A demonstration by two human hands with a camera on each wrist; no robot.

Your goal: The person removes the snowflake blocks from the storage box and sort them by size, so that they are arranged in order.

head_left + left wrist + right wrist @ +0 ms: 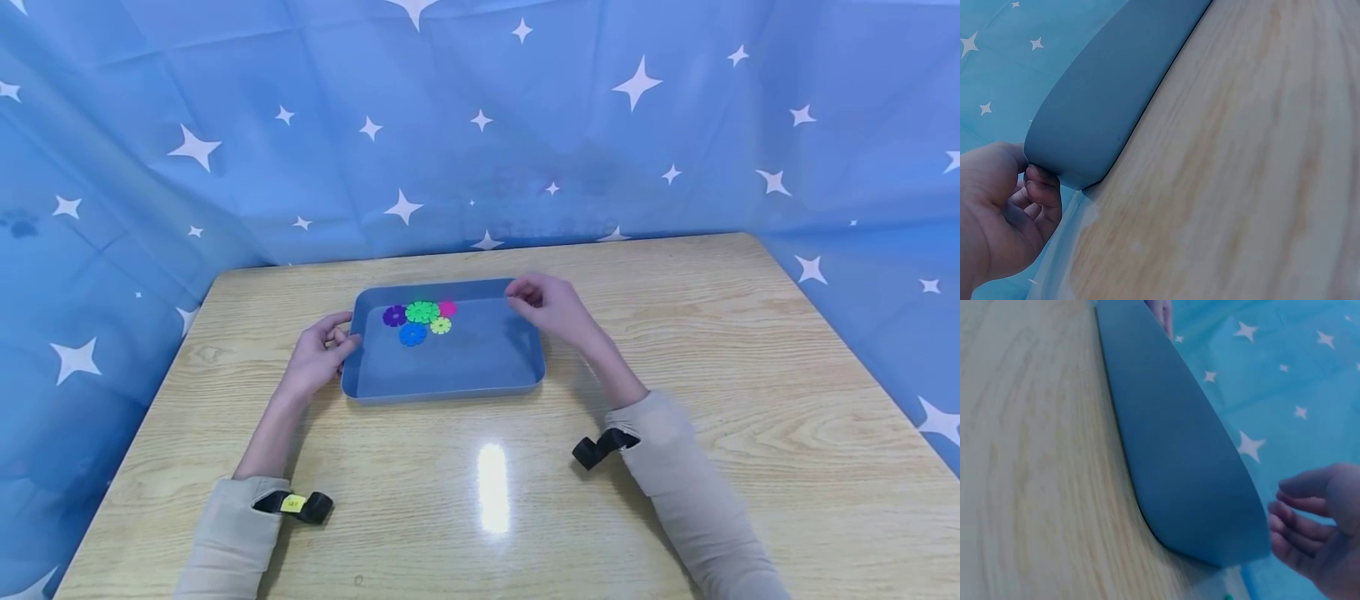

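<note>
A shallow blue-grey tray [465, 367] rests on the wooden table. Inside it, toward the back left, lie several flat notched flower-shaped discs: purple [394, 316], green [422, 312], pink [447, 308], yellow [441, 326] and blue [412, 334]. My left hand [321, 354] grips the tray's left wall, thumb over the rim and fingers outside. In the left wrist view those curled fingers [1044, 194] sit against the tray's corner. Over the tray's back right corner is my right hand [553, 307], loosely curled with nothing visible in it; its fingertips are near the wall in the right wrist view.
The wooden table [750, 417] extends around the tray on every side. A blue curtain [450, 150] with white stars hangs behind and beside the table. Black wrist cameras, such as the left one [318, 507], jut inward from both sleeves.
</note>
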